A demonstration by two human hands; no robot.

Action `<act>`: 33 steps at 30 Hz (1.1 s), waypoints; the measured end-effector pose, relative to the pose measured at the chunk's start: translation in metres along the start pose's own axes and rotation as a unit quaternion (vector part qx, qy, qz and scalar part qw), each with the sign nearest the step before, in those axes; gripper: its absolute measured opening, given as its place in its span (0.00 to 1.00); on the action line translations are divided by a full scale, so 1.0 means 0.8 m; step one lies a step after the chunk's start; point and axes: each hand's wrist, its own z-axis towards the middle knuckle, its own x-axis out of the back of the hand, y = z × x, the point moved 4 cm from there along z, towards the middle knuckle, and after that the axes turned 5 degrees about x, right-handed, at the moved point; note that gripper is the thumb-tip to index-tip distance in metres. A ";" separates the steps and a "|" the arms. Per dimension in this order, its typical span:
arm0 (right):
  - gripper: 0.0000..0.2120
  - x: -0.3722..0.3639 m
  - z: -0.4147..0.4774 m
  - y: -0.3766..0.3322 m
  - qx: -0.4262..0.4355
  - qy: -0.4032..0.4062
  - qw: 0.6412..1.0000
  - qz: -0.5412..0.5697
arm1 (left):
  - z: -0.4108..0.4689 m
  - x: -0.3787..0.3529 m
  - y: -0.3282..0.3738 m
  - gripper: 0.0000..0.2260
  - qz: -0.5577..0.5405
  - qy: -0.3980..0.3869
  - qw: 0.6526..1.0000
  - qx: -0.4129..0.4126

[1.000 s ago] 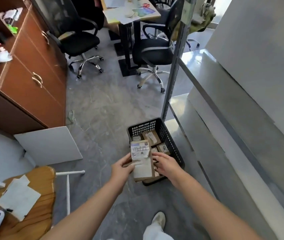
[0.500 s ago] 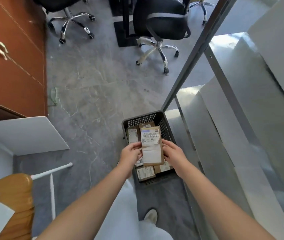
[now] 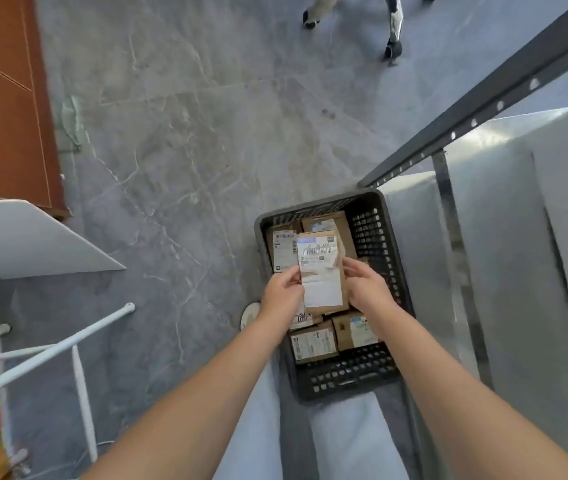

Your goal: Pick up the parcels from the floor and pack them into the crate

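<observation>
A dark perforated plastic crate (image 3: 372, 372) stands on the grey floor, directly below me. Several brown cardboard parcels with white labels lie inside it, among them one at the near left (image 3: 313, 344) and one at the near right (image 3: 355, 330). Over the crate's middle I hold a flat brown parcel (image 3: 322, 271) with a barcode label, label side up. My left hand (image 3: 284, 294) grips its left edge and my right hand (image 3: 367, 289) grips its right edge. The parcels beneath it are partly hidden.
A metal shelf upright (image 3: 483, 102) and grey panels (image 3: 504, 237) flank the crate on the right. On the left are a brown cabinet (image 3: 2, 98), a white board (image 3: 23, 237), a white-legged stool (image 3: 78, 341) and an office-chair caster (image 3: 393, 46) farther off. My shoe (image 3: 249, 315) is beside the crate.
The view has tilted down and drawn closer over the crate. The parcel held in both hands has come over the middle of the crate, lower than before.
</observation>
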 end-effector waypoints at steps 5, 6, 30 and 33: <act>0.28 -0.031 0.123 0.050 -0.009 -0.051 0.997 -0.054 | 0.115 -0.010 -0.063 0.21 0.020 0.020 1.000 -0.001; 0.28 -0.038 0.142 0.058 -0.007 -0.056 0.997 -0.060 | 0.136 -0.014 -0.074 0.24 0.021 0.023 0.999 -0.009; 0.33 -0.116 0.256 0.104 0.067 -0.075 0.991 -0.087 | 0.238 -0.009 -0.080 0.27 0.093 0.127 0.987 -0.018; 0.27 -0.092 0.203 0.063 0.127 -0.053 0.984 -0.114 | 0.182 -0.009 -0.045 0.25 0.141 0.113 0.982 -0.052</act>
